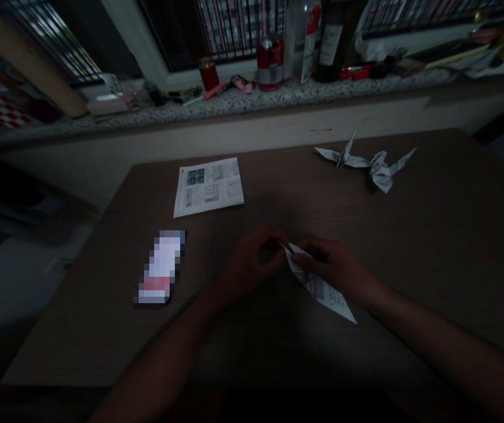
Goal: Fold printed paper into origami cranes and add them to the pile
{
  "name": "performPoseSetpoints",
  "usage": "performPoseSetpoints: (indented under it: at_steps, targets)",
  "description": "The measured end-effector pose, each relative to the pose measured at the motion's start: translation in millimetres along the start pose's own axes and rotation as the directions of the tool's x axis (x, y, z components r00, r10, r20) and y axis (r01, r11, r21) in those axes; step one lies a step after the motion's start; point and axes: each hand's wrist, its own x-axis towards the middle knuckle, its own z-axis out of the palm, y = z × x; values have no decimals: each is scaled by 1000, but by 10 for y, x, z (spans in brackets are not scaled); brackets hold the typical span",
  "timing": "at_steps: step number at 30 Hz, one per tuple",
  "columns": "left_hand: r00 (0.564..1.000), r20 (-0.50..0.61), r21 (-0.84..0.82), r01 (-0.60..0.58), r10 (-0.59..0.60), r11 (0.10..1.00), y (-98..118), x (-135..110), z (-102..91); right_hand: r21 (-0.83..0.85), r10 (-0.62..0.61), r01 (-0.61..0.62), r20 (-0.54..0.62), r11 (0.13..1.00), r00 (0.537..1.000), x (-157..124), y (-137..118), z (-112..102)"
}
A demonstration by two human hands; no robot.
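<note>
A narrow, pointed piece of folded printed paper [325, 292] is held over the table, its long tip slanting down to the right. My left hand [254, 257] pinches its upper left end between thumb and fingertips. Close beside it, my right hand [329, 258] grips the same paper with the thumb on top, covering part of its upper edge. Two folded paper cranes, one on the left [343, 154] and one on the right [382, 171], stand at the table's back right, apart from both hands.
On the brown table [432, 264] lie a printed sheet [210, 188] at the back left and a phone [161, 269] with a blurred screen. Behind, the stone windowsill [234, 104] carries red cans [270, 63], a dark bottle [330, 47], a clear bottle [301, 44] and small clutter.
</note>
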Motion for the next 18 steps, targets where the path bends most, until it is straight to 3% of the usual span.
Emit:
performPoseSetpoints:
  at_steps: [4, 18]
  targets:
    - [997, 34, 114, -77, 73, 991, -5, 8, -38, -62, -36, 34, -36, 998, 999, -3, -10, -13]
    - [997, -5, 193, -73, 75, 978, 25, -34, 81, -136, -116, 97, -140, 986, 983, -11, -1, -21]
